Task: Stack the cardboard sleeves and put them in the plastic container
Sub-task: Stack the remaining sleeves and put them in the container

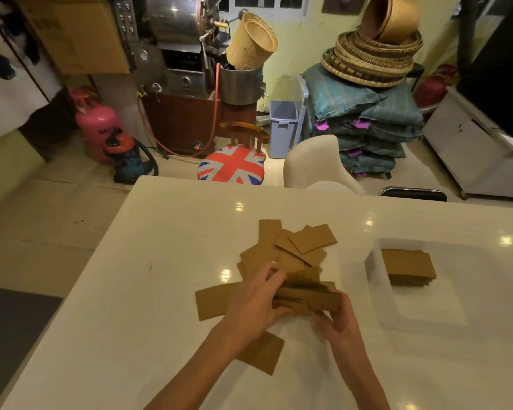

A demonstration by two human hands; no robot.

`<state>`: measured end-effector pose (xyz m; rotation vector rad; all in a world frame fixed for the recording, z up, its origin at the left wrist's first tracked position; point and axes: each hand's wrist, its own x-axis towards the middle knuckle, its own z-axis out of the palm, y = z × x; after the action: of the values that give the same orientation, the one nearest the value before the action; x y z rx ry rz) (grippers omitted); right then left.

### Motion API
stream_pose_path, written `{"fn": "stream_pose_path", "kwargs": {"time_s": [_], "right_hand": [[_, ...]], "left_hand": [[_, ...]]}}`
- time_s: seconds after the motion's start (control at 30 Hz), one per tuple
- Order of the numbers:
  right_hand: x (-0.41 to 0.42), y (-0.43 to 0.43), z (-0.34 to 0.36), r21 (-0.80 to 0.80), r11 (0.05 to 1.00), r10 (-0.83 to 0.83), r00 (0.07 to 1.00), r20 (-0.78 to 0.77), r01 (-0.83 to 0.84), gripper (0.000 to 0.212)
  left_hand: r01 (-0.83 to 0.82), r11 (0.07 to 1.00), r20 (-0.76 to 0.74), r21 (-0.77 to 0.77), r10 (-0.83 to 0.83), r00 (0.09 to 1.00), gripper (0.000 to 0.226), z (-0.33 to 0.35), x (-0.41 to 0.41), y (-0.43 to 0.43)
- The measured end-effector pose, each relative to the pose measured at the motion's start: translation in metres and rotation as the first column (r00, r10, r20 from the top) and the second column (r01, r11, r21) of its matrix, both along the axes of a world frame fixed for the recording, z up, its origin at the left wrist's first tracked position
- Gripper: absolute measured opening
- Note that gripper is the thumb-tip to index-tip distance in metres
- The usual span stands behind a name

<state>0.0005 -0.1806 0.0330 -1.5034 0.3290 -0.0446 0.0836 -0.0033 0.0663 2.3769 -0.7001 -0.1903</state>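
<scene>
White glossy tabletop (148, 261) fills the lower frame, ceiling light glare spots on it. Clear plastic container (427, 318) sits on its right side, open top, holding a neat stack of cardboard sleeves (407, 266) against its far-left corner. Loose pile of flat brown sleeves (288, 247) at tabletop centre, overlapping at mixed angles, well apart from the container. One single sleeve (212, 303) lies flat left of the hands, partly under the left wrist; another sleeve (264, 352) lies near the front edge, between and partly under the forearms. Both hands meet just above the tabletop over the near edge of the pile, gripping a small bundle of sleeves (308, 298) from opposite ends. Left hand (255, 306) curls fingers over the bundle's left end, thumb under. Right hand (338, 318) pinches the right end, thumb on the near face, fingers behind. Bundle is uneven, edges not aligned, top sleeves fanned up. Beyond the tabletop: white chair (317, 164), Union Jack stool (231, 168)
</scene>
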Motion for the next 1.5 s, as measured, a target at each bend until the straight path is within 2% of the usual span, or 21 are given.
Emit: {"fn": "stream_pose_path", "kwargs": {"time_s": [0.17, 0.3, 0.4, 0.47, 0.57, 0.67, 0.77, 0.83, 0.9, 1.0, 1.07, 1.13, 1.2, 1.23, 1.3, 1.37, 1.43, 1.5], "right_hand": [[-0.018, -0.026, 0.002, -0.212, 0.971, 0.102, 0.994, -0.048, -0.11, 0.067], [-0.03, -0.012, -0.005, -0.387, 0.89, 0.201, 0.969, -0.143, -0.242, 0.06], [-0.03, 0.0, -0.013, -0.357, 0.915, 0.141, 0.978, -0.152, -0.187, 0.071], [-0.028, 0.006, -0.018, -0.309, 0.936, 0.13, 0.981, -0.145, -0.17, 0.07], [-0.026, 0.017, -0.017, -0.39, 0.896, 0.18, 0.976, -0.12, -0.213, 0.05], [-0.025, 0.013, -0.015, -0.385, 0.886, 0.229, 0.967, -0.115, -0.256, 0.055], [-0.023, -0.007, -0.002, -0.395, 0.91, 0.108, 0.992, -0.059, -0.123, 0.066], [-0.016, -0.021, 0.003, -0.44, 0.898, -0.016, 0.999, 0.028, 0.027, 0.059], [0.0, -0.029, 0.001, -0.563, 0.825, -0.07, 0.998, -0.003, 0.056, 0.055], [0.03, -0.025, -0.006, -0.773, 0.605, -0.073, 0.954, -0.29, -0.189, 0.07], [0.043, -0.013, -0.008, -0.82, 0.498, -0.112, 0.917, -0.383, -0.281, 0.071], [0.049, -0.001, -0.009, -0.807, 0.543, -0.143, 0.922, -0.36, -0.231, 0.063], [0.05, 0.006, -0.009, -0.709, 0.697, -0.16, 0.942, -0.295, -0.103, 0.054], [0.048, 0.009, -0.008, -0.638, 0.769, -0.153, 0.955, -0.253, -0.046, 0.051], [0.044, 0.009, -0.005, -0.532, 0.846, -0.129, 0.975, -0.179, 0.014, 0.046], [0.035, 0.005, -0.008, -0.537, 0.843, -0.114, 0.988, -0.1, 0.043, 0.044], [0.026, -0.002, -0.011, -0.597, 0.799, -0.104, 0.994, -0.016, 0.074, 0.037], [0.016, -0.01, -0.012, -0.552, 0.831, -0.065, 0.998, 0.023, 0.067, 0.028]], "left_hand": [[0.112, 0.992, 0.038, 0.066, -0.114, 0.993, 0.049, 0.002, -0.007, 0.002], [0.192, 0.98, 0.048, 0.054, -0.195, 0.98, 0.06, -0.003, -0.019, 0.0], [0.064, 0.988, -0.087, -0.138, -0.077, 0.993, 0.078, -0.004, -0.026, 0.001], [-0.023, 0.974, -0.2, -0.227, -0.024, 0.979, 0.083, -0.006, -0.032, 0.005], [0.054, 0.992, -0.196, -0.112, -0.076, 0.978, 0.064, -0.009, -0.042, 0.007], [0.038, 0.997, -0.145, -0.07, -0.048, 0.988, 0.048, -0.006, -0.044, 0.007], [-0.128, 0.984, -0.233, -0.126, 0.096, 0.968, 0.052, 0.013, -0.034, 0.023], [-0.282, 0.944, -0.338, -0.17, 0.213, 0.917, 0.065, 0.025, -0.017, 0.041], [-0.292, 0.954, -0.392, -0.072, 0.242, 0.887, 0.074, 0.034, 0.005, 0.052], [-0.189, 0.981, -0.501, 0.037, 0.182, 0.846, 0.073, 0.024, 0.028, 0.049], [-0.222, 0.974, -0.563, 0.053, 0.212, 0.799, 0.091, 0.012, 0.034, 0.039], [-0.225, 0.956, -0.487, 0.19, 0.29, 0.823, 0.109, 0.001, 0.039, 0.026], [-0.199, 0.91, -0.344, 0.363, 0.33, 0.879, 0.11, -0.004, 0.04, 0.016], [-0.193, 0.896, -0.298, 0.4, 0.326, 0.897, 0.108, -0.004, 0.039, 0.014], [-0.187, 0.915, -0.311, 0.356, 0.305, 0.9, 0.105, -0.003, 0.034, 0.011], [-0.173, 0.955, -0.32, 0.242, 0.247, 0.915, 0.094, -0.001, 0.025, 0.013], [-0.104, 0.978, -0.242, 0.182, 0.147, 0.959, 0.075, 0.007, 0.012, 0.015], [0.006, 0.984, -0.09, 0.178, 0.01, 0.996, 0.055, 0.012, -0.005, 0.016]]}}
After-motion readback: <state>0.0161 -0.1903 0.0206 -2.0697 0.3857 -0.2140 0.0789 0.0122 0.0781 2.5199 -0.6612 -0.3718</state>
